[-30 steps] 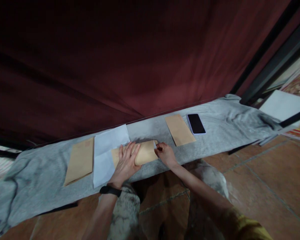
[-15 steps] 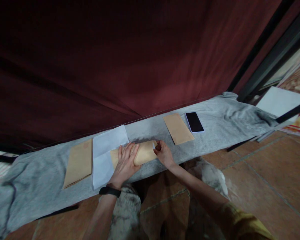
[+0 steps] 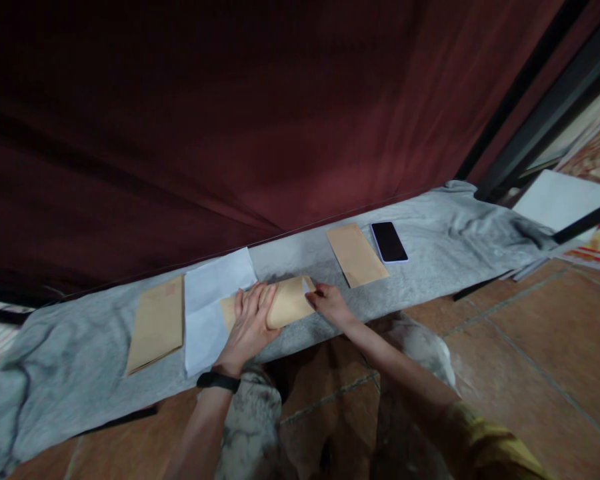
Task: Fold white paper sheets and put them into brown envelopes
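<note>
My left hand [image 3: 250, 325] lies flat and open on the brown envelope [image 3: 291, 300], palm down with the fingers stretched out side by side across its left half, pressing it onto the grey cloth [image 3: 445, 257] that covers the surface. My right hand [image 3: 330, 303] is at the envelope's right end. Its grip is closed to a pinch, thumb and fingertips drawn together on that end, just where a small white corner [image 3: 306, 285] peeks out of it. The envelope bulges a little between my two hands and lies lengthwise along the near edge of the surface. A white sheet [image 3: 207, 300] lies just left of the envelope and partly under its left end, next to the heel of my left hand. A second envelope [image 3: 157, 323] lies flat beyond that sheet, farther left. To the right of the brown envelope, and apart from it, a third envelope [image 3: 356, 255] lies towards the back, with a dark phone [image 3: 389, 241] just beside its far side. A black wristband [image 3: 219, 381] circles my left wrist, nearer to me than the envelope. A dark red curtain [image 3: 240, 133] hangs behind it.
</note>
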Action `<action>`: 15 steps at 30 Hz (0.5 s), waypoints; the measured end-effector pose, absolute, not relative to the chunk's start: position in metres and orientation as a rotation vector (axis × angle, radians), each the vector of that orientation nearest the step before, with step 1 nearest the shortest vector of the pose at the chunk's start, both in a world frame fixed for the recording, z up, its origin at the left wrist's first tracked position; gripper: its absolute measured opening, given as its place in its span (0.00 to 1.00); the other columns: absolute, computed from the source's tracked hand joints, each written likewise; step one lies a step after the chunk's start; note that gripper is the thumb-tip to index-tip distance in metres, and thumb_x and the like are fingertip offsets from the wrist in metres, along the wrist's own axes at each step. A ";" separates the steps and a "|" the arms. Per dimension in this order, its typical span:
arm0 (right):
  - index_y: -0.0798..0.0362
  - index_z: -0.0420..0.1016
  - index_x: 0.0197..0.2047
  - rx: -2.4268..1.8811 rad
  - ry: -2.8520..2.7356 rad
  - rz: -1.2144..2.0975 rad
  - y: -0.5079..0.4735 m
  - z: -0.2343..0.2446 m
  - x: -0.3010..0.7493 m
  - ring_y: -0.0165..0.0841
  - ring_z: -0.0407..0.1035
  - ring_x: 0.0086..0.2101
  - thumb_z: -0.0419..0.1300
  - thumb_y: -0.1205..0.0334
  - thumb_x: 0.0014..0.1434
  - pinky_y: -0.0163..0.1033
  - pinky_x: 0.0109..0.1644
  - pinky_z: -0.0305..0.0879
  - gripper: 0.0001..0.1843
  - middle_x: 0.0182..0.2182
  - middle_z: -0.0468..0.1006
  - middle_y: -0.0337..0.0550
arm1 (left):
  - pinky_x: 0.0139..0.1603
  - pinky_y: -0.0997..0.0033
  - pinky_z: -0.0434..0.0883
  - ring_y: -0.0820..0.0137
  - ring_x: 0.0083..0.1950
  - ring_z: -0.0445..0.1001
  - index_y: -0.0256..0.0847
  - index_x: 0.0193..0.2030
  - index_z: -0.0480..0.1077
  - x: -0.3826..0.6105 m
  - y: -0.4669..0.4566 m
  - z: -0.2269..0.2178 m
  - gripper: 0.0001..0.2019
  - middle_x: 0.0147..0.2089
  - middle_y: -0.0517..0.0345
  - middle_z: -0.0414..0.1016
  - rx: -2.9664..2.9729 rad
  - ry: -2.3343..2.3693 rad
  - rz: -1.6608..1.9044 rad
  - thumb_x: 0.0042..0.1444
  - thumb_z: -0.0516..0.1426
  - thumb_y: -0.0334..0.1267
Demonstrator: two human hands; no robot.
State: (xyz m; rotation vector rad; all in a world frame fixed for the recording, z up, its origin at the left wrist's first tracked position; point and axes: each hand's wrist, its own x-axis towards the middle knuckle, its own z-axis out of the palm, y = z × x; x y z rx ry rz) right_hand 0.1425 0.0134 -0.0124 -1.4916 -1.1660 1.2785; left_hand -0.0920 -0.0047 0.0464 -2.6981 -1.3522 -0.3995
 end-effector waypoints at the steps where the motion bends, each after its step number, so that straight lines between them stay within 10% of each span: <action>1: 0.51 0.76 0.28 -1.497 -1.178 1.274 0.013 -0.012 0.143 0.29 0.67 0.23 0.62 0.60 0.55 0.33 0.26 0.59 0.06 0.21 0.75 0.35 | 0.74 0.35 0.44 0.46 0.75 0.52 0.38 0.76 0.42 -0.092 -0.005 0.046 0.47 0.72 0.34 0.56 -2.699 -1.356 -0.396 0.55 0.61 0.44; 15: 0.51 0.75 0.26 -1.268 -0.872 1.402 0.011 -0.002 0.144 0.30 0.70 0.24 0.65 0.49 0.49 0.33 0.28 0.64 0.14 0.22 0.78 0.37 | 0.73 0.31 0.44 0.42 0.78 0.41 0.42 0.76 0.46 -0.090 -0.004 0.064 0.47 0.78 0.34 0.42 -2.652 -1.339 -0.332 0.55 0.65 0.45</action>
